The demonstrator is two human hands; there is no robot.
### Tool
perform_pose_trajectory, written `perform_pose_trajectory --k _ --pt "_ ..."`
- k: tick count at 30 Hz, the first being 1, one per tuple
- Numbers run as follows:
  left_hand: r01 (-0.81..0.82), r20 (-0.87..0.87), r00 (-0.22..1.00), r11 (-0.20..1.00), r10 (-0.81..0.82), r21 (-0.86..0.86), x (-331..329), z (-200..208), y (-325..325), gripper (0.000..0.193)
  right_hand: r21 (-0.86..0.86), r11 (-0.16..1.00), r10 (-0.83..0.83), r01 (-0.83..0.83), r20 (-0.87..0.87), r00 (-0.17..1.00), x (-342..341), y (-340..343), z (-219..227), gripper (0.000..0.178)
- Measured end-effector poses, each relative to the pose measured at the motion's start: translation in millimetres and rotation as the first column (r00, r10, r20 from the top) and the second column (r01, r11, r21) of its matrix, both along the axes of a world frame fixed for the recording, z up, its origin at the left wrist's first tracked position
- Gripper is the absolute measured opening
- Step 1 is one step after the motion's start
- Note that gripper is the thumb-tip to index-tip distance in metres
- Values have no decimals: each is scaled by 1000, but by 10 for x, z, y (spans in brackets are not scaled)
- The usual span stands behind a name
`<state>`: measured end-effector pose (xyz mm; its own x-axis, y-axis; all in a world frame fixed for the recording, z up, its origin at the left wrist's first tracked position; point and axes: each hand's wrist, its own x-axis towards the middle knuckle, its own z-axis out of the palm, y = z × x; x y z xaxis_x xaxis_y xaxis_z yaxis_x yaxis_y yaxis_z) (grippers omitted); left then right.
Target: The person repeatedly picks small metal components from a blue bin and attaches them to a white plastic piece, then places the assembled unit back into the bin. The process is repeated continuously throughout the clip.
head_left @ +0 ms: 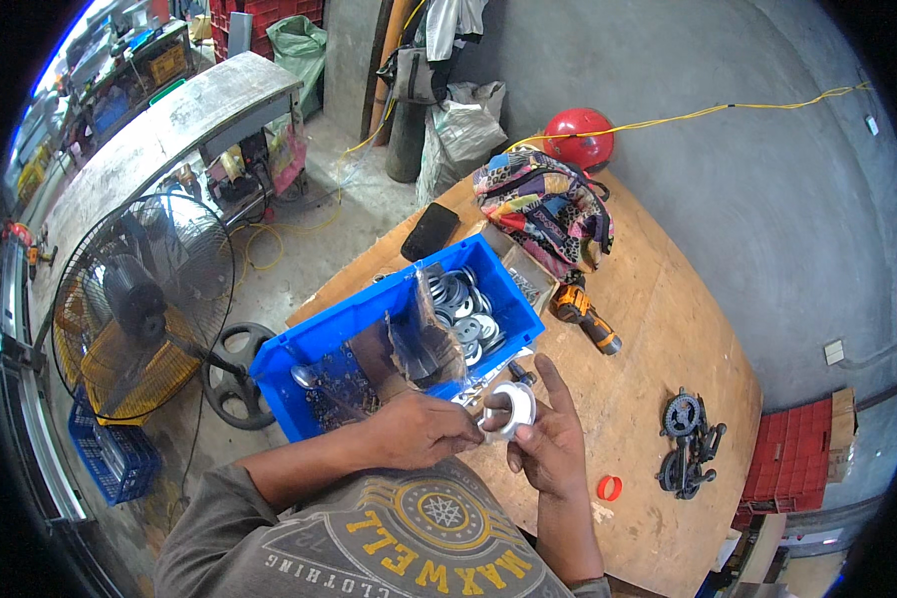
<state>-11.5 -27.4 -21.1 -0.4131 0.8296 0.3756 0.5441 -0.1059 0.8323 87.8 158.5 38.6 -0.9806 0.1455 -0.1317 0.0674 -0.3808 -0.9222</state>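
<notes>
On wooden table [658,329], blue bin [369,319], concrete floor [299,249], grey wall [767,169]

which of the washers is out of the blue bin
The washer held between both hands, just in front of the bin. The other washers lie piled in the bin's right compartment.

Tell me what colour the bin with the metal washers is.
Blue. The bin shows plainly in the head view, left of the hands.

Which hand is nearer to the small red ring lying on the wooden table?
Right. The right hand is just up and left of the red ring, apart from it, holding a white roll. The left hand is farther left, beyond the right hand, by the blue bin.
</notes>
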Motion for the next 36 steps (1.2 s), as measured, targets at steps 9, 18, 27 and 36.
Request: perform_pose_trajectory --k 9,18,27,36 --pt "-64 166 985 997 55 53 -38 78 -81 13 124 988 95 -93 -9 995 -48 -74 -265 97" --pt "70 287 956 997 -63 -14 -14 69 -43 17 403 911 -12 89 -189 982 -62 -19 -244 87" --pt "156 689 714 988 -122 12 27 -60 -57 15 501 865 131 -31 -166 977 -141 14 -331 69" --pt "136 801 500 943 -329 303 -5 -192 -75 12 278 938 245 -205 -116 963 -106 -60 -356 60"
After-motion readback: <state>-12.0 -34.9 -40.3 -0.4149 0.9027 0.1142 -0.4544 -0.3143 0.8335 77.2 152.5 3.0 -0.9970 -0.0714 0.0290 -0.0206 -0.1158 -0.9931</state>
